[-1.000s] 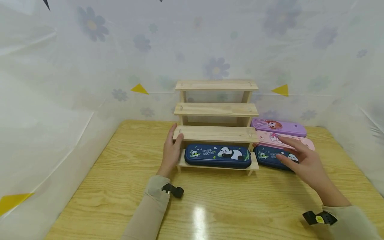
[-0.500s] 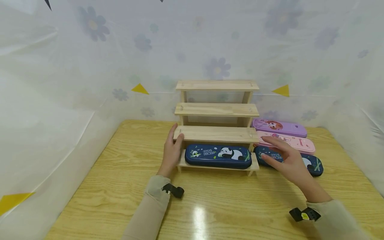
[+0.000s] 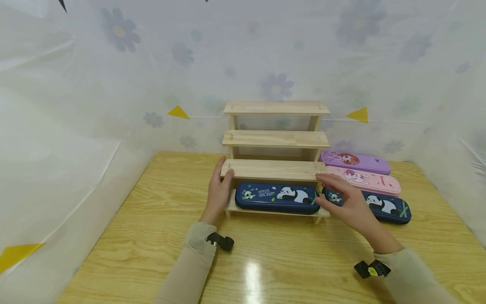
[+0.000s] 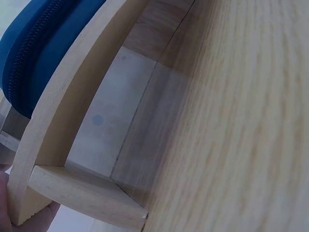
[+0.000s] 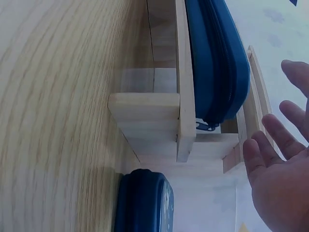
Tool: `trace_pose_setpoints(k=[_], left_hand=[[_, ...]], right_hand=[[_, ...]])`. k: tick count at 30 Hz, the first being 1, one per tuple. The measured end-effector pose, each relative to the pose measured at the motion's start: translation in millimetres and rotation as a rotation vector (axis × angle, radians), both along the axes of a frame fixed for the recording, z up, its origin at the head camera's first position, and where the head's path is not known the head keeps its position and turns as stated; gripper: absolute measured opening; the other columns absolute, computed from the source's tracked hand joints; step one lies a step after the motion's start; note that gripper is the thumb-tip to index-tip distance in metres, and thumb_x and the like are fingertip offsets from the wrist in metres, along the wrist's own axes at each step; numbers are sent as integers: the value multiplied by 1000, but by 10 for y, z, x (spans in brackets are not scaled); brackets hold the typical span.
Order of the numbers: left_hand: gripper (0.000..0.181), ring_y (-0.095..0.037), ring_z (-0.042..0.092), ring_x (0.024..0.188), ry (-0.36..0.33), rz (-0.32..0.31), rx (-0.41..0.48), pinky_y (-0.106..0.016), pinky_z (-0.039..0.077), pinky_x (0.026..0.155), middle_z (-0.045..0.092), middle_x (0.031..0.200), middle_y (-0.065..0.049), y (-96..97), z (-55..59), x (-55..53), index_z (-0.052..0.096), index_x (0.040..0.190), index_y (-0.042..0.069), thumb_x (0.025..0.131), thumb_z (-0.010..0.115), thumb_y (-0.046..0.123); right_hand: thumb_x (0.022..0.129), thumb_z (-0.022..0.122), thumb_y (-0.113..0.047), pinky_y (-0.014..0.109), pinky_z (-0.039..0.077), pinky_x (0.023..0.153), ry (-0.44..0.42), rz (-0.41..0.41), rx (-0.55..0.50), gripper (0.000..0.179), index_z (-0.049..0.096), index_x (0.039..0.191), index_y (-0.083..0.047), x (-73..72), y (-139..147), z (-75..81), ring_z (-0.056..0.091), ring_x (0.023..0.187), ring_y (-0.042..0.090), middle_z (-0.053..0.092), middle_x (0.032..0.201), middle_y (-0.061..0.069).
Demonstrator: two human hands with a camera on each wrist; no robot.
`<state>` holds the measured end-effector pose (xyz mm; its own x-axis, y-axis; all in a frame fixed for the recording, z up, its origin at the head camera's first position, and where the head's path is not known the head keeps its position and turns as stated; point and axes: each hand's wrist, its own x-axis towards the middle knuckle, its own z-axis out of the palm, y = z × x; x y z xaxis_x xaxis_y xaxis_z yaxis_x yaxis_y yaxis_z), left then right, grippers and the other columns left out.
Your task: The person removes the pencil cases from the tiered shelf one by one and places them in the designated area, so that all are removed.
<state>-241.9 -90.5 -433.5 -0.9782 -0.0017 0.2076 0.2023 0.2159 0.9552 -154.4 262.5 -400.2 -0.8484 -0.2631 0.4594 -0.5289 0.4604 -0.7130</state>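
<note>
A stepped wooden display rack (image 3: pixel 273 169) stands in the middle of the table, and a navy panda pencil case (image 3: pixel 279 198) lies along its lowest tier. My left hand (image 3: pixel 217 194) holds the rack's left end, the thumb at the front of the second tier; fingers (image 4: pixel 41 220) show by the board's end in the left wrist view. At the rack's right end is my right hand (image 3: pixel 347 204), thumb and fingers spread apart and nothing between them. From the right wrist view, the navy case (image 5: pixel 219 63) sits on its board, zip side showing, beside the relaxed fingers (image 5: pixel 277 135).
Right of the rack lie a second navy panda case (image 3: pixel 387 207), a pink case (image 3: pixel 383 182) and a purple case (image 3: pixel 370 162), one behind another. The wooden table (image 3: pixel 152 253) is bounded by white flowered sheeting (image 3: pixel 182 84) at the back and sides.
My right hand has moved left from over the cases on the table to the rack's right end, uncovering more of the pink and second navy cases. The left hand stays put.
</note>
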Motion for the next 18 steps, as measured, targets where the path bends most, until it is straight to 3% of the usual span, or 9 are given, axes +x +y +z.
trace_pose_setpoints(k=[3, 8, 10, 15, 18], left_hand=[[55, -25, 44, 123, -17, -4, -5, -45, 36, 101, 29, 158, 2, 14, 133, 84, 29, 156, 27, 105, 48, 35], [54, -29, 48, 112, -32, -2, 0, -43, 38, 95, 31, 158, -6, 50, 397, 274, 31, 156, 18, 105, 48, 25], [54, -29, 49, 110, -33, -1, 0, -43, 38, 93, 31, 158, -6, 51, 408, 279, 31, 156, 17, 105, 47, 24], [54, -26, 50, 107, -40, -1, -6, -40, 39, 92, 31, 158, -6, 45, 393, 257, 31, 156, 18, 105, 48, 24], [54, -25, 51, 88, -47, 1, 2, -41, 42, 85, 33, 156, -4, 28, 272, 166, 30, 156, 22, 105, 48, 28]], right_hand=[[83, 75, 5, 12, 38, 98, -5, -12, 22, 59, 56, 138, -3, 52, -106, 102, 50, 121, 2, 52, 141, 11], [83, 77, 2, 12, 39, 96, 4, -23, 64, 59, 56, 139, -5, 12, -149, 57, 52, 116, 8, 52, 142, 7], [84, 78, -2, 14, 38, 96, 14, -27, 86, 60, 56, 140, -8, -35, -128, -19, 51, 121, 10, 51, 143, 3], [83, 80, -6, 15, 33, 100, 36, -30, 96, 60, 57, 139, -10, -17, -186, -19, 42, 131, 6, 51, 143, 0], [81, 81, -5, 15, 30, 104, 58, -13, 93, 62, 58, 138, -9, 2, -235, -4, 42, 133, 12, 52, 142, 1]])
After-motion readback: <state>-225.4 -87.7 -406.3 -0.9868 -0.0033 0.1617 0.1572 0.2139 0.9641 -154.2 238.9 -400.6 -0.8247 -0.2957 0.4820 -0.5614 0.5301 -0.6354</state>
